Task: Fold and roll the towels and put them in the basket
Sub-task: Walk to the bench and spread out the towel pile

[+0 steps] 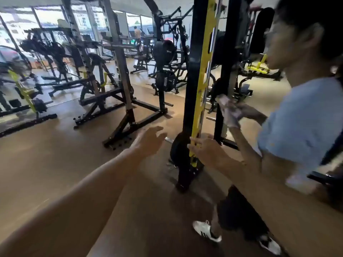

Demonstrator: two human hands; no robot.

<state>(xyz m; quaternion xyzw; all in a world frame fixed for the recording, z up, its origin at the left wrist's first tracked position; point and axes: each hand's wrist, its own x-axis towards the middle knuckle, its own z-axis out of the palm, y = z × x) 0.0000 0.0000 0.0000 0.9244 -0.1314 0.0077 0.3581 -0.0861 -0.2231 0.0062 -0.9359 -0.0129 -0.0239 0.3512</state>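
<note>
No towel and no basket that I can make out is in view. My left hand (150,140) is stretched forward over the brown floor, fingers apart and holding nothing. My right hand (206,149) is raised in front of a black and yellow rack upright (199,101), fingers loosely spread and its fingertips at the yellow strip, nothing in its grasp. A person in a light blue shirt (304,115) stands close on my right, holding a pale, blurred object (229,108) in both hands; I cannot tell what it is.
This is a gym with a brown floor (55,154). A black power rack (118,86) stands ahead on the left, with more weight machines (167,58) behind it. A weight plate (179,151) sits low on the near upright. Windows (48,17) line the far wall.
</note>
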